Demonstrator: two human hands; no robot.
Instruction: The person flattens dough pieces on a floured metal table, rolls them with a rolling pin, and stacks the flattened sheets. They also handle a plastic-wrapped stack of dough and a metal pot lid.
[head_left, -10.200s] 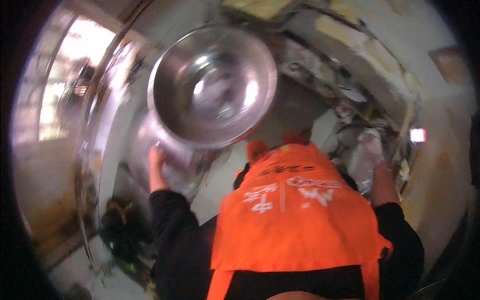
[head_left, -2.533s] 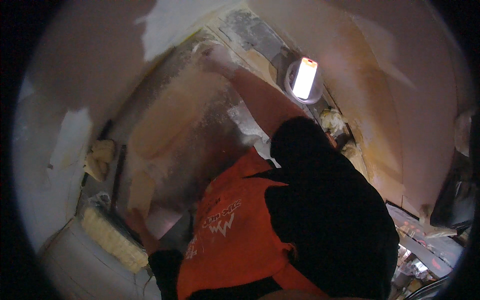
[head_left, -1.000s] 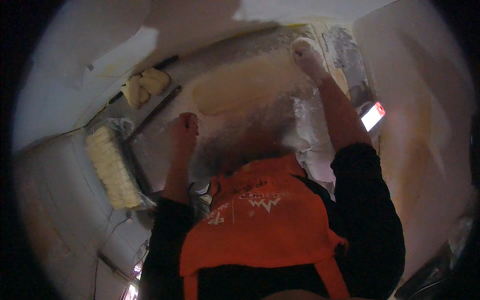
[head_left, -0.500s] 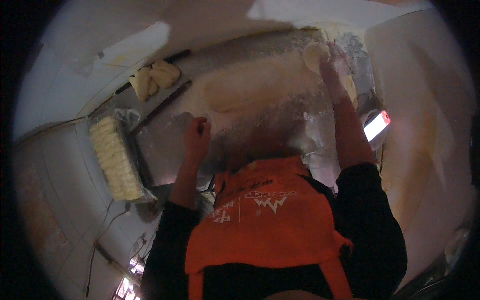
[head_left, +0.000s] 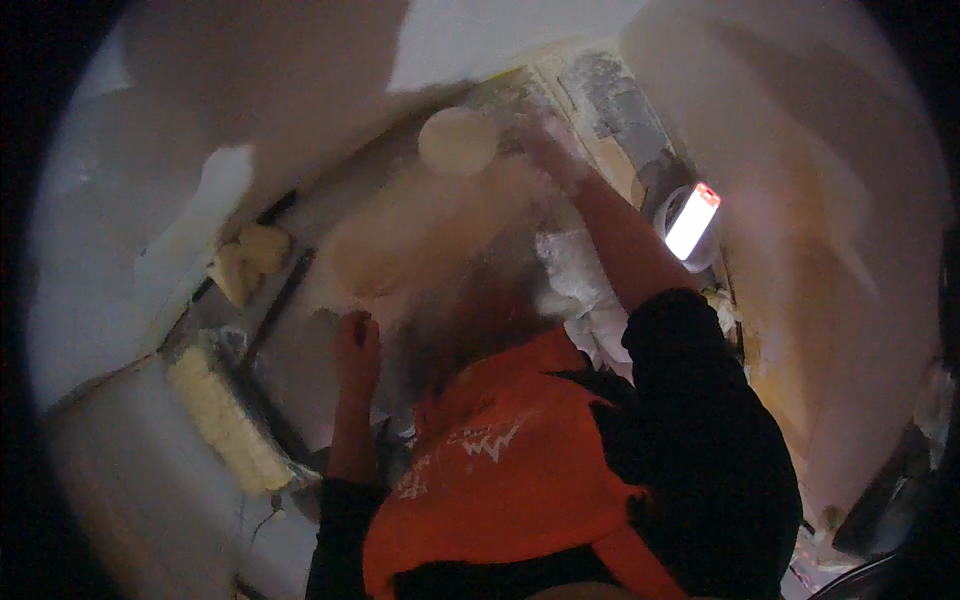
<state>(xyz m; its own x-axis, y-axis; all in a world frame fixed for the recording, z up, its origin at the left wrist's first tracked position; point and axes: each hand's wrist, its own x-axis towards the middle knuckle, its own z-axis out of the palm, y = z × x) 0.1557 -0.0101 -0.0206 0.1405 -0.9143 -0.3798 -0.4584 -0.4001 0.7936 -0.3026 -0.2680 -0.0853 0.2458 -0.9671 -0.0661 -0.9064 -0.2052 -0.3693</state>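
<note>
Matt, smooth dough ball (head_left: 457,140), floury worktop (head_left: 470,250), orange cloth apron (head_left: 500,470)

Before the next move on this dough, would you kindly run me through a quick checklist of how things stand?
1. Dough sheet lies flat on the floured table: ok.
2. Left hand rests at the sheet's near edge, holding nothing: ok.
3. Right hand reaches the far end beside the round dough ball; whether it touches the ball: cannot tell.
4. Dough lumps sit off the sheet at the left: ok.
5. Row of dough pieces in the tray lies apart from the hands: ok.
6. Picture sharpness for judging the sheet's thickness: not ok, blurred.
</note>
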